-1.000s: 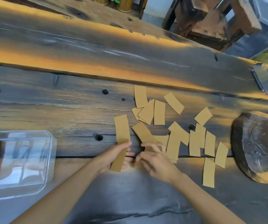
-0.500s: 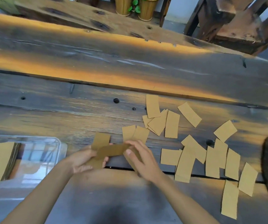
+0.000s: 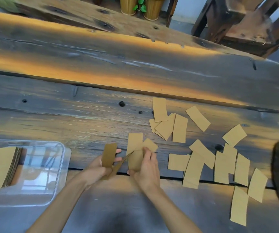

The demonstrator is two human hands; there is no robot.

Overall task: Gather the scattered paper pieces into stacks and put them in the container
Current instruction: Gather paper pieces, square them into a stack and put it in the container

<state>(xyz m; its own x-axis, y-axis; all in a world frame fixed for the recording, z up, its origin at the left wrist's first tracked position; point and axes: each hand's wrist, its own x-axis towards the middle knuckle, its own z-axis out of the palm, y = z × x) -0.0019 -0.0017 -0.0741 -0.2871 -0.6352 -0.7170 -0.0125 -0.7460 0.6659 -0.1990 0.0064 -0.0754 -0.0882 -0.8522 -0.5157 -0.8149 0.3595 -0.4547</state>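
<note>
Our left hand [image 3: 100,167] pinches tan rectangular paper pieces [image 3: 108,154] upright as a growing stack; our right hand [image 3: 144,167] grips another piece [image 3: 135,159], feeding it across.

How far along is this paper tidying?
One stack already sits in the clear container. The left hand holds a few pieces; the right hand is picking up more. Many loose pieces still lie on the wooden table.

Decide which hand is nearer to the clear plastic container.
Left. The left hand is just right of the container; the right hand is farther right, beyond the left one.
</note>
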